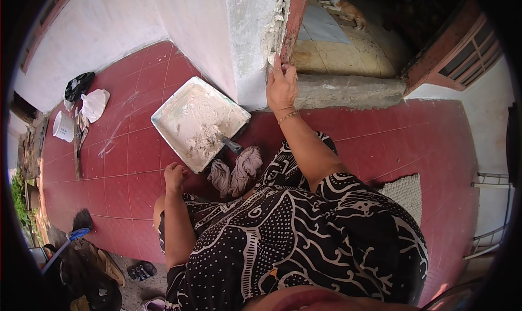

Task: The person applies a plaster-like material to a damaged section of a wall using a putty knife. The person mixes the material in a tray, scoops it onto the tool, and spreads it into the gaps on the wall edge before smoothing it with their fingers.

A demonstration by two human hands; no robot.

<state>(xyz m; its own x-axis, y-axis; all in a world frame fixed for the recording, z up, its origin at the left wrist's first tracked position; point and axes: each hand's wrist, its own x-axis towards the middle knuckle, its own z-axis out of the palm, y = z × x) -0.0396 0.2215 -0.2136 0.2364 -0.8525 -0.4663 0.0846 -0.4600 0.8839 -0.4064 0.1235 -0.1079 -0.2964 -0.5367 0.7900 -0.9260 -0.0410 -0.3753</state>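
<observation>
My right hand (281,87) reaches up to the wall's corner, its fingers pressed together against the rough, crumbly plaster edge (275,25) beside the reddish door frame (296,17). Whatever those fingers may hold is hidden. My left hand (175,178) hovers near the tray's lower left side, fingers loosely curled in, with nothing visible in them. A square white tray (168,115) on the floor holds pale, lumpy plaster (193,120). In the plaster lies a putty knife (231,144), its dark handle pointing to the tray's lower right edge. Crumpled greyish rags (244,169) lie just below the tray.
A white bucket (63,126), a black bag (79,86) and a white bag (95,105) stand on the red tiled floor (141,175) at left. A broom (82,220) and shoes are at lower left. Past the raised sill (348,91) lies a cat (348,9).
</observation>
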